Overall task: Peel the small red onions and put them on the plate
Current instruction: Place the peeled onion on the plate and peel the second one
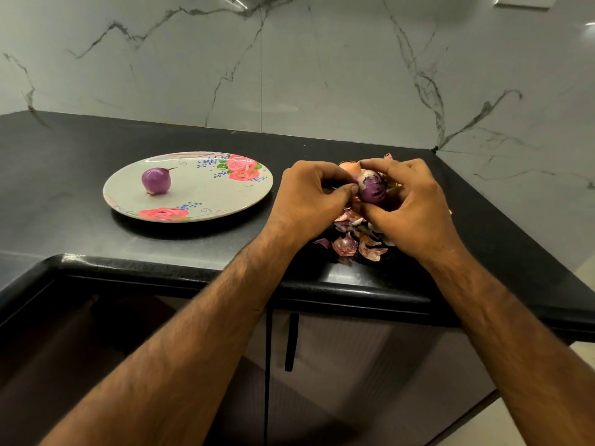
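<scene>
A small purple onion (373, 189), partly peeled with pale skin on its top, is held above the black counter between both hands. My right hand (409, 207) curls round it from the right and below. My left hand (310, 201) pinches the skin at its left side with thumb and fingers. One peeled purple onion (156, 180) lies on the left part of the flowered white plate (206, 201). An orange-pink onion (349, 167) shows just behind my fingers, mostly hidden.
Loose onion skins (354, 243) lie in a pile on the black counter (96, 149) under my hands. The rounded counter edge runs in front, with a cabinet door and dark handle (290, 342) below. A marble wall rises behind.
</scene>
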